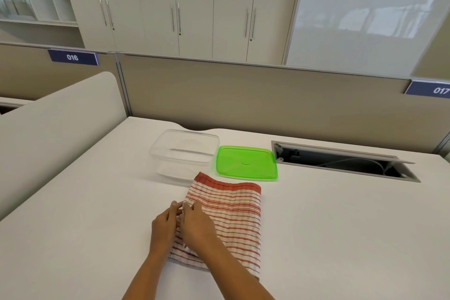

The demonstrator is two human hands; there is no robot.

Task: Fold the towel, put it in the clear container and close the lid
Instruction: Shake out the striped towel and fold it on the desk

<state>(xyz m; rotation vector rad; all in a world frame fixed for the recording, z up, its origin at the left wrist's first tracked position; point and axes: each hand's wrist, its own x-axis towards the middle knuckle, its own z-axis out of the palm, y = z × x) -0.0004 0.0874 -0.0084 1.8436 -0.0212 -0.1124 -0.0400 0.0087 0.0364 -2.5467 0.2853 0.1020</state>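
Note:
A red-and-white striped towel point(233, 214) lies folded into a rectangle on the white table point(328, 226). My left hand point(164, 224) pinches the towel's left edge near its middle. My right hand point(198, 224) rests on the cloth right beside it, fingers also closed on that same left edge. Just beyond the towel stands the clear container point(185, 151), open and empty. Its green lid point(246, 162) lies flat on the table to the container's right, apart from it.
A cable slot with an open flap point(341, 161) is cut into the table at the back right. A beige partition point(243, 95) runs along the table's far edge. A padded divider point(56, 124) rises on the left.

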